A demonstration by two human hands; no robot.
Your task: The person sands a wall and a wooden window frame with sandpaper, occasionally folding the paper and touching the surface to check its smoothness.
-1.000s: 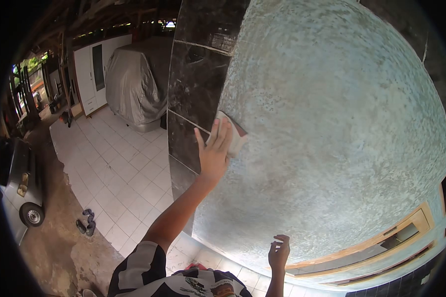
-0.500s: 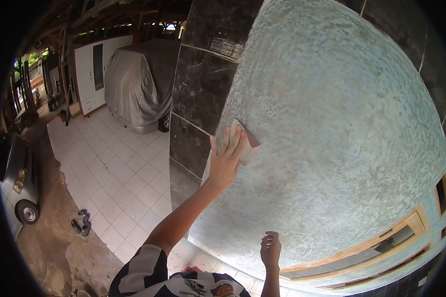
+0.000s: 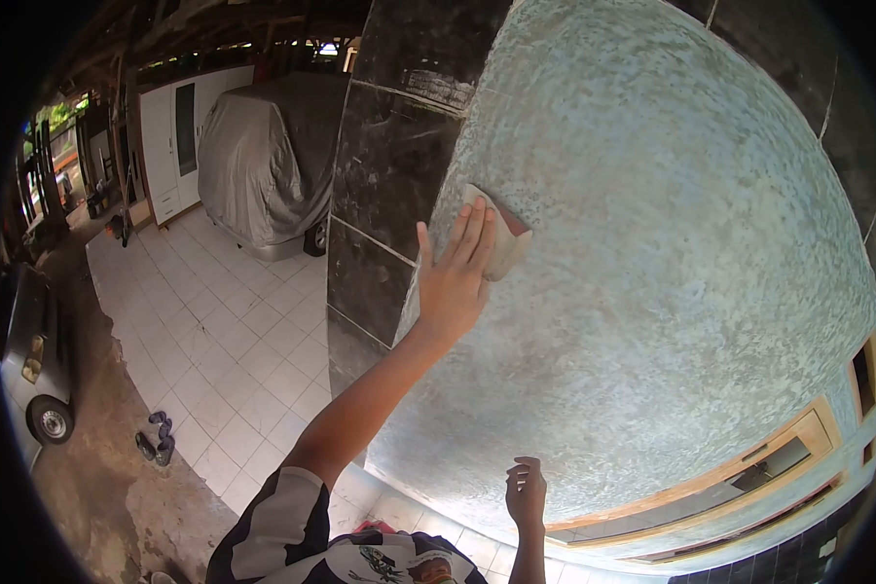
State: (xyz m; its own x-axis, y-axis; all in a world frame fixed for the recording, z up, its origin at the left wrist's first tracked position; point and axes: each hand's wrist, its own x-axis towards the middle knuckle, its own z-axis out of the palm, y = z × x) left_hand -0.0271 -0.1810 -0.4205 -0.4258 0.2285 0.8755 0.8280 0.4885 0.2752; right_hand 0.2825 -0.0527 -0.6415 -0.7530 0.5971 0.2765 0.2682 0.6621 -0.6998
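My left hand (image 3: pixel 455 282) lies nearly flat on a folded sheet of sandpaper (image 3: pixel 508 248), pressing it to the grey, mottled plaster wall (image 3: pixel 633 273). The fingers point upward over the sheet and the thumb stands off to the left. A reddish-brown face shows at the sheet's upper right corner; the rest is beige. Down by the lower part of the wall, my right hand (image 3: pixel 527 494) hangs with loosely bent fingers, small gaps between them and nothing visible in it. It appears apart from the wall.
Dark tiles (image 3: pixel 389 165) border the plaster on the left. Beyond lie a white tiled floor (image 3: pixel 234 341), a covered car (image 3: pixel 253 165), a white cabinet (image 3: pixel 165 146), sandals (image 3: pixel 158 438) and a silver vehicle (image 3: pixel 39 360). A wood-framed window (image 3: pixel 711 487) sits at lower right.
My left hand and the sandpaper have slid up and to the right along the wall. My right hand stays almost where it was.
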